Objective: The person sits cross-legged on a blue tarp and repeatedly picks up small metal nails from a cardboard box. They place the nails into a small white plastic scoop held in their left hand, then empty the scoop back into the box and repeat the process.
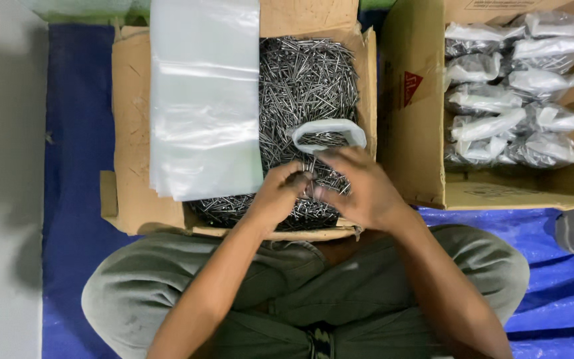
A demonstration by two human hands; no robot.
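Overhead view of a person sitting cross-legged on a blue tarpaulin (74, 133), working over an open cardboard box (131, 133) that is lying against the knees. The box is holding a heap of loose steel nails (300, 86); a stack of flat clear plastic bags (204, 100) is resting across its left half. The left hand (277, 196) is closing its fingers on a small bunch of nails just above the heap. The right hand (360, 186) is pinching the near edge of a small clear bag (327, 133), whose mouth is standing open over the nails, with a few nails already showing inside. To the right, a second cardboard box (413, 153) is holding filled, twisted-shut nail packets (519, 86). Judged from this arrangement, the filling step is in progress; the following move appears to call for a steady bag mouth and a compact, aligned bunch, so that no points are snagging the film.
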